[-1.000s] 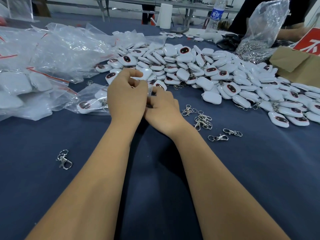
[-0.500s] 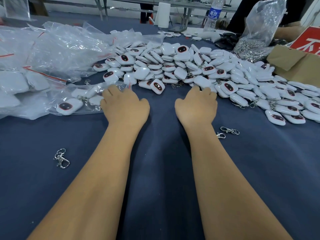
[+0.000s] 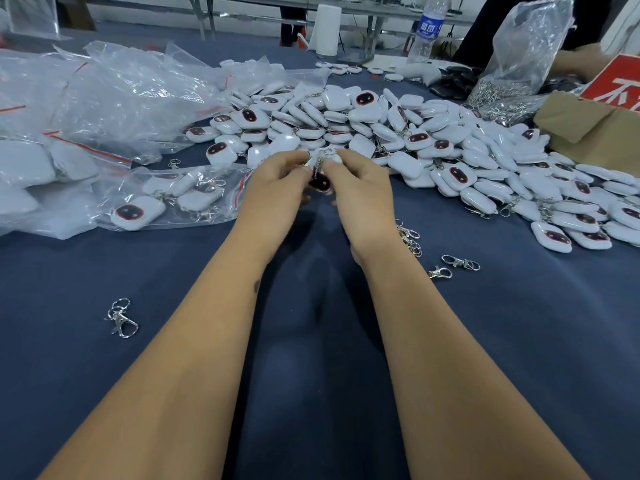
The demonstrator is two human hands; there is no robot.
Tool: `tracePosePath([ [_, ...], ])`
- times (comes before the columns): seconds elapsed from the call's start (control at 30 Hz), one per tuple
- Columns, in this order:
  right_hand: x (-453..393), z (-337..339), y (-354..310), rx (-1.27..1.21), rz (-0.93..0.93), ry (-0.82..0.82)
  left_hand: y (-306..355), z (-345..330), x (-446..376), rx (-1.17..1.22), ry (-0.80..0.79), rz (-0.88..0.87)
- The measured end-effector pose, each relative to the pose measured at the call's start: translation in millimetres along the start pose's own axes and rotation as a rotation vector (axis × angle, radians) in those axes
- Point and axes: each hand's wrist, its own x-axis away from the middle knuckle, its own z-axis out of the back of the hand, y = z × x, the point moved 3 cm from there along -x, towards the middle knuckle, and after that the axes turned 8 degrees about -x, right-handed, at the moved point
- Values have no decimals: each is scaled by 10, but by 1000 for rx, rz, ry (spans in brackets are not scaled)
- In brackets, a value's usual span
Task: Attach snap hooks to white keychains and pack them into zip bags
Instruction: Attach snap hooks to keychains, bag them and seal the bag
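My left hand [image 3: 273, 192] and my right hand [image 3: 363, 195] meet above the blue cloth, fingers curled. Between them they pinch a white keychain [image 3: 320, 180] with a dark oval face and a silver snap hook [image 3: 318, 162] at its top. Which hand holds which part is hard to tell. A big heap of white keychains [image 3: 398, 133] spreads behind and to the right. Loose snap hooks [image 3: 408, 237] lie by my right wrist, one more snap hook [image 3: 121, 318] at the left. A zip bag [image 3: 166, 199] with several keychains lies left of my hands.
Filled and empty clear bags [image 3: 104, 98] pile up at the left. At the back right stand a bag of metal hooks [image 3: 512, 74], a cardboard box [image 3: 588, 129] and a water bottle [image 3: 427, 29]. Another person's arm [image 3: 578, 60] shows at the far right.
Half a second ago both hands lay apart and flat on the cloth. They have come together and lifted a keychain and a hook between the fingertips.
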Motion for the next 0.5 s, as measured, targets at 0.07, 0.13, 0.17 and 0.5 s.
tracePosePath([
  [0.07,-8,-45,22,-87,-45,-28,28,-9,18,30,-35,-28],
  [0.13,-13,-71,43,-237,-127,-13,40,-13,23,60,-39,-25],
  [0.17,-4,-83,48,-324,-167,-2,42,-5,18,73,-25,-10],
  [0.5,-38,-82,78,-478,-308,13,22,53,-2,187,23,17],
])
